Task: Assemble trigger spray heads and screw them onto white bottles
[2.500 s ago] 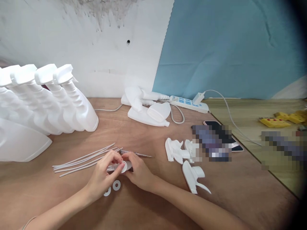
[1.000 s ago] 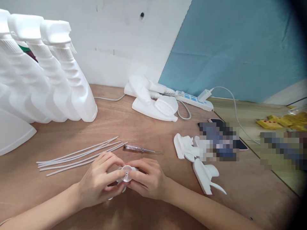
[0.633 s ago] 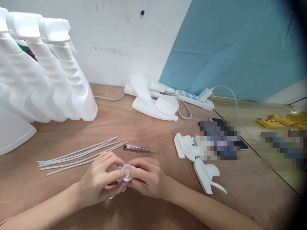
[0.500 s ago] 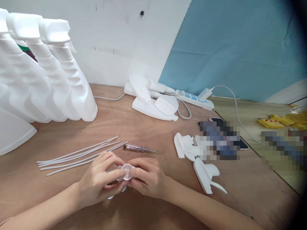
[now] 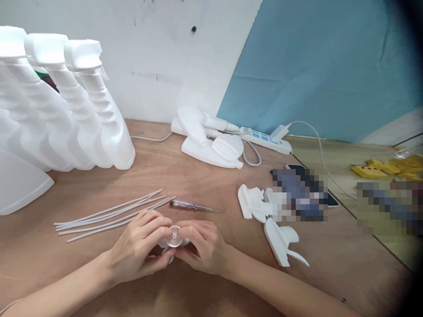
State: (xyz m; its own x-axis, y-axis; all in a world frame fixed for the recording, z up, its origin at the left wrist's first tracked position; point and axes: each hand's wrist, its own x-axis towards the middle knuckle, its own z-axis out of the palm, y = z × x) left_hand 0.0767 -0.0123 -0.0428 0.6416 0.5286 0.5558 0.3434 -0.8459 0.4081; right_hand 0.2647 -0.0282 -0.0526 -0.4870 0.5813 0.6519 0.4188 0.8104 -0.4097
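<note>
Both hands grip a white trigger spray head [image 5: 174,237] above the front of the table, its round, open collar turned up toward me. My left hand [image 5: 142,244] is closed on its left side, thumb underneath and index finger at the rim. From the other side, my right hand [image 5: 203,246] pinches it with bent fingers. Much of the spray head's body is hidden behind the fingers. Just beyond my left hand lie several thin white dip tubes [image 5: 109,215]. A screwdriver with a clear handle [image 5: 185,204] rests beyond my right hand.
Several white spray bottles [image 5: 115,136] stand at the left. Loose white bottles [image 5: 211,152] lie near the wall beside a power strip [image 5: 264,140]. More spray heads [image 5: 279,242] lie at the right, near a phone [image 5: 332,200] and yellow packets [image 5: 373,169].
The spray head has tilted a little in my hands, and my fingers have shifted around its collar. The whole view has moved slightly. The things on the table stay where they were.
</note>
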